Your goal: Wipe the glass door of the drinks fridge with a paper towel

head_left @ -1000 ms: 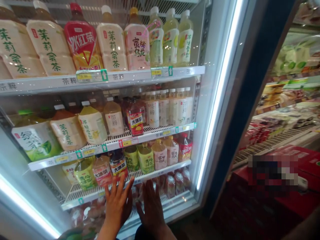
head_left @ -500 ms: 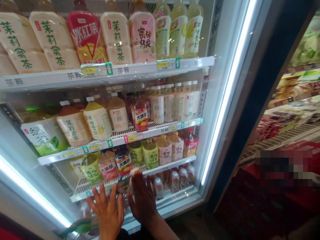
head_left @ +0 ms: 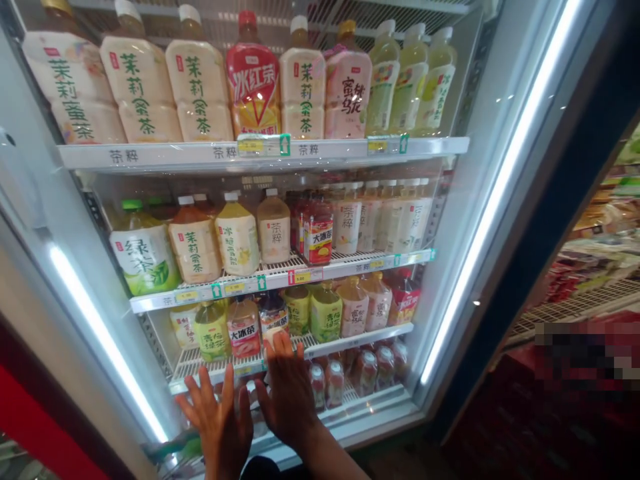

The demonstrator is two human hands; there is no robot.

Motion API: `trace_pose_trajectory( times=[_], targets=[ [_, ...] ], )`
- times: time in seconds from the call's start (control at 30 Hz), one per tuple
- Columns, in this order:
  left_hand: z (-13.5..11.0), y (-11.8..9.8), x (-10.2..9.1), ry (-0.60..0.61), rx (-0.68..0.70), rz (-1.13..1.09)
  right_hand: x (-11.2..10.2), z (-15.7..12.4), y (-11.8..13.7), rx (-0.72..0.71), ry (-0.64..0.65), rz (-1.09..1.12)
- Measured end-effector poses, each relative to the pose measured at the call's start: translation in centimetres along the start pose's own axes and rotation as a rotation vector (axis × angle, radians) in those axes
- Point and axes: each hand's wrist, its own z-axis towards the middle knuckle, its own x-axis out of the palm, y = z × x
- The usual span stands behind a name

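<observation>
The left hand (head_left: 220, 427) and right hand (head_left: 290, 397) are raised side by side in front of the glass door (head_left: 300, 427) of a drinks cooler, backs toward the camera. Neither hand holds anything. The left hand's fingers (head_left: 227, 393) are spread wide apart, while the right hand's fingers (head_left: 283, 353) sit closer together, their tips level with the front edge of a wire shelf (head_left: 360, 339). Whether either hand touches the glass, I cannot tell.

Small bottles with red caps (head_left: 334, 383) stand low in the cooler, just beyond the hands. On the wire shelf, directly above the right hand's fingertips, is a dark Da Bing Cha bottle (head_left: 274, 317), beside a pink-labelled Da Bing Cha bottle (head_left: 243, 327) and green-labelled tea bottles (head_left: 325, 312).

The next shelf up (head_left: 280, 277) carries a green tea bottle (head_left: 145, 257) at its left end and a red-labelled Da Bing Cha bottle (head_left: 317, 233) near the middle. Jasmine tea bottles (head_left: 137, 90) and a red iced tea bottle (head_left: 253, 73) line the top shelf (head_left: 260, 153).

Beyond the cooler's lit door frame (head_left: 505, 200), packaged goods (head_left: 595, 260) fill a store display.
</observation>
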Motion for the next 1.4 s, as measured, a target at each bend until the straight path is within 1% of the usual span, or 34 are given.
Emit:
trace_pose_trajectory(
  times=[0.07, 0.17, 0.23, 0.33, 0.43, 0.47, 0.53, 0.63, 0.7, 0.73, 0.8, 0.87, 0.9, 0.97, 1.03, 1.07, 1.1, 1.2, 1.23, 1.27, 1.3, 1.33, 1.37, 1.4],
  targets=[
    [0.0, 0.7, -0.4, -0.013, -0.022, -0.009, 1.0, -0.3, 0.9, -0.016, -0.033, -0.013],
    [-0.1, 1.6, -1.1, -0.015, -0.062, -0.014, 2.6, -1.6, 2.2, -0.092, -0.116, -0.035],
    [0.0, 1.8, -1.7, -0.032, -0.069, -0.039, 2.7, -1.0, 3.0, -0.118, -0.116, -0.036],
    [0.4, 1.5, -2.5, -0.104, -0.049, -0.126, 1.4, 2.5, 3.9, -0.114, -0.077, -0.025],
    [1.3, 0.5, -3.0, -0.146, -0.025, -0.292, 0.0, 5.6, 4.2, -0.125, -0.055, -0.012],
    [1.7, 0.0, -3.0, -0.135, -0.013, -0.352, -0.2, 6.0, 4.2, -0.137, -0.054, -0.005],
    [2.7, -1.0, -2.9, -0.071, 0.002, -0.437, -0.6, 6.1, 4.0, -0.157, -0.043, 0.013],
    [4.1, -2.3, -2.7, 0.015, -0.025, -0.468, -1.2, 5.4, 3.4, -0.193, -0.012, 0.043],
    [5.1, -3.0, -2.6, 0.020, -0.026, -0.454, -2.1, 5.0, 2.3, -0.234, -0.005, 0.074],
    [5.6, -3.3, -2.5, 0.008, -0.006, -0.438, -2.6, 5.0, 1.3, -0.246, -0.033, 0.087],
    [6.8, -3.8, -2.1, -0.037, 0.053, -0.367, -3.6, 5.1, -1.4, -0.222, -0.155, 0.074],
    [8.2, -4.0, -1.5, -0.098, 0.114, -0.239, -4.4, 5.6, -4.9, -0.149, -0.285, -0.012],
    [9.0, -4.1, -1.1, -0.125, 0.150, -0.171, -4.7, 6.0, -6.7, -0.124, -0.319, -0.070],
    [10.4, -4.0, -0.3, -0.149, 0.235, -0.075, -5.0, 6.8, -9.9, -0.130, -0.319, -0.162],
    [11.4, -3.6, 0.3, -0.133, 0.319, -0.031, -5.0, 7.4, -12.1, -0.178, -0.303, -0.192],
    [11.8, -3.2, 0.5, -0.110, 0.380, -0.017, -4.9, 7.5, -12.7, -0.203, -0.306, -0.193],
    [12.1, -2.9, 0.5, -0.075, 0.470, -0.001, -4.7, 7.6, -13.0, -0.223, -0.314, -0.193],
    [13.4, -1.7, -0.3, 0.032, 0.834, 0.023, -4.4, 7.2, -13.0, -0.239, -0.332, -0.198],
    [14.0, -1.4, -0.6, 0.040, 0.912, 0.015, -4.3, 7.1, -13.0, -0.234, -0.332, -0.196],
    [14.6, -1.2, -0.9, 0.017, 0.927, -0.001, -4.3, 6.9, -12.9, -0.225, -0.330, -0.192],
    [15.2, -1.2, -1.2, -0.034, 0.877, -0.020, -4.3, 6.8, -12.9, -0.219, -0.328, -0.186],
    [15.6, -1.3, -1.3, -0.084, 0.793, -0.033, -4.4, 6.7, -12.9, -0.217, -0.325, -0.180],
    [15.9, -1.4, -1.4, -0.113, 0.717, -0.032, -4.4, 6.6, -12.9, -0.221, -0.323, -0.175],
    [16.0, -1.5, -1.3, -0.114, 0.676, -0.015, -4.5, 6.5, -13.0, -0.232, -0.329, -0.169]
  ],
)
